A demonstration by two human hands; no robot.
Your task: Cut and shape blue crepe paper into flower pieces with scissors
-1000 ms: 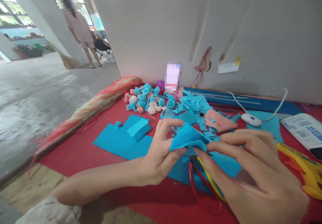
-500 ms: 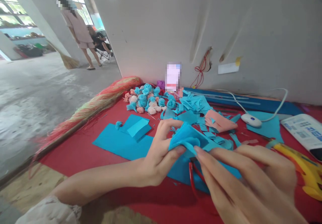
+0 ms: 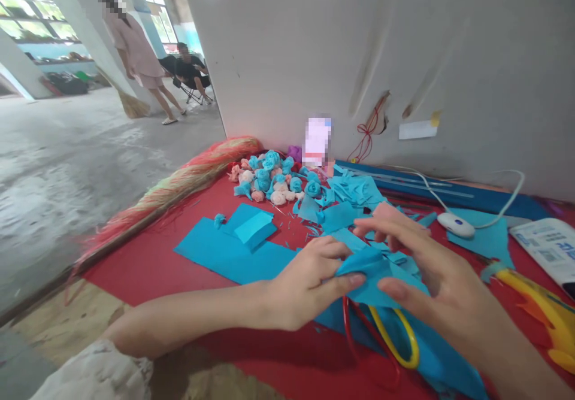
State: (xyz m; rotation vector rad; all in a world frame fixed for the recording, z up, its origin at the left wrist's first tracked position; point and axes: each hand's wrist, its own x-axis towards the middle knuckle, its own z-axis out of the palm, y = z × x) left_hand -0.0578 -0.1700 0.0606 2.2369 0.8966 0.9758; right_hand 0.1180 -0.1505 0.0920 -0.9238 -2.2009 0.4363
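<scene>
My left hand pinches a folded piece of blue crepe paper between thumb and fingers, above the red tabletop. Just right of that paper, my right hand is open, its thumb and fingers spread apart with nothing between them. Beneath the hands lie scissors with red and yellow handles, their blades hidden. Flat blue sheets spread to the left, with a small blue rolled piece on them. Behind is a pile of blue, pink and white paper roses.
Blue paper scraps lie behind the hands. A yellow glue gun, a white cable device and a white package sit at right. A phone leans on the grey panel. Two people are at back left.
My right hand has let go of the blue paper, opened and lifted away. My left hand has shifted slightly right with the paper. The yellow scissor handle now shows.
</scene>
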